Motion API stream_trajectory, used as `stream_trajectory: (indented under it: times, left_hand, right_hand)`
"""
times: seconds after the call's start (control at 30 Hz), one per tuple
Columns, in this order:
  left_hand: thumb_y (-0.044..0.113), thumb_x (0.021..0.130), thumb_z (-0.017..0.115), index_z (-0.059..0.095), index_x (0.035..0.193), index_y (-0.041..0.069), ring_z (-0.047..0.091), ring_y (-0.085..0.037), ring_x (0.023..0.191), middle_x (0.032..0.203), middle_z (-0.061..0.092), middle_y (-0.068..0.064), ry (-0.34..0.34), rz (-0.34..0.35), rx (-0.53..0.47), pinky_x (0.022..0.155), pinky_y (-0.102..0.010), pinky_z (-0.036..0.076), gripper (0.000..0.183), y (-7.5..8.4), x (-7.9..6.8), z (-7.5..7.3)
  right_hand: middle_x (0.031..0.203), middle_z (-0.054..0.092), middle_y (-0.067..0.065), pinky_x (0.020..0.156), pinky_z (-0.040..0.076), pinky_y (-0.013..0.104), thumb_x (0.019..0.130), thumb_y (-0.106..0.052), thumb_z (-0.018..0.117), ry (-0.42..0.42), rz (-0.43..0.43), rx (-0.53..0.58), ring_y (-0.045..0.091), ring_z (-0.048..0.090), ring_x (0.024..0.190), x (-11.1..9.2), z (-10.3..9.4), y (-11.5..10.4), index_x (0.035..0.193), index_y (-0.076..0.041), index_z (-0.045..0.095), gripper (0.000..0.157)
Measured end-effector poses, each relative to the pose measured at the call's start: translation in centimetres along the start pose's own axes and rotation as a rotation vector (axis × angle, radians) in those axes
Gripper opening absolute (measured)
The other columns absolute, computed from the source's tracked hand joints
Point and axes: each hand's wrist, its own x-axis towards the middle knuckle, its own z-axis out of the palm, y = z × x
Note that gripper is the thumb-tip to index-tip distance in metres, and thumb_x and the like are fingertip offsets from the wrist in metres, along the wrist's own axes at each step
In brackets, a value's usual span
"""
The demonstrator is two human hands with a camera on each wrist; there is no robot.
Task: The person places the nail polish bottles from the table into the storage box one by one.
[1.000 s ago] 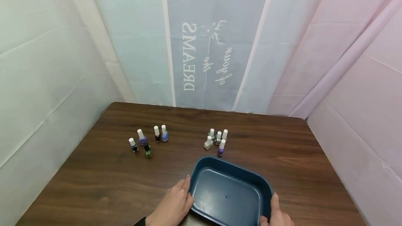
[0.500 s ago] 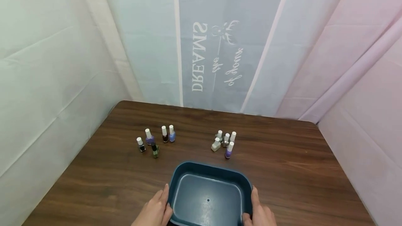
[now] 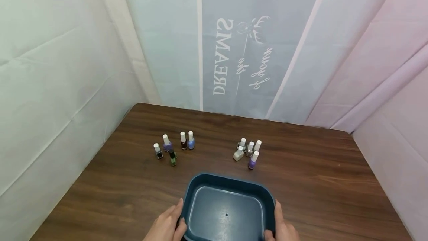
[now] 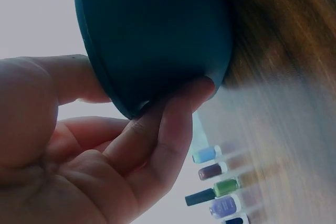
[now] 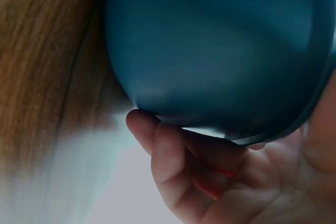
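A dark blue rectangular plastic tray (image 3: 226, 200) sits at the near side of the table, its inside bare. My left hand (image 3: 165, 224) grips its left side; in the left wrist view the left thumb is at the rim and the fingers (image 4: 173, 129) curl against the outer wall. On the opposite side my right hand (image 3: 283, 226) holds the tray, and the right wrist view shows its fingers (image 5: 170, 156) bent at the wall. Beyond the tray stand several nail polish bottles, among them a purple one (image 3: 252, 161) and a whitish one (image 3: 238, 154).
A second cluster of nail polish bottles is farther left, including a green one with a black cap (image 3: 172, 158) and a light blue one (image 3: 191, 141). The dark wooden table (image 3: 110, 185) ends at a hanging printed cloth (image 3: 240, 66), with pale cloth on both sides.
The tray has moved left relative to the bottles and turned squarer to the table, both hands holding it throughout. The head view has shifted, so the bottles appear farther right.
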Motion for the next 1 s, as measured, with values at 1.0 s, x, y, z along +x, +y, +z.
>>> stream_trajectory:
  times: [1.0]
  left_hand:
    - [0.016, 0.085, 0.064, 0.051, 0.127, -0.018, 0.054, 0.006, 0.066, 0.086, 0.061, -0.001, -0.079, -0.07, -0.275, 0.057, -0.016, 0.049, 0.055, -1.0, 0.6, -0.7]
  right_hand:
    - [0.116, 0.063, 0.022, 0.073, 0.054, 0.043, 0.08, -0.066, 0.061, 0.125, 0.096, -0.04, 0.018, 0.064, 0.082, 0.6, -1.4, -0.5, 0.143, 0.007, 0.033, 0.1]
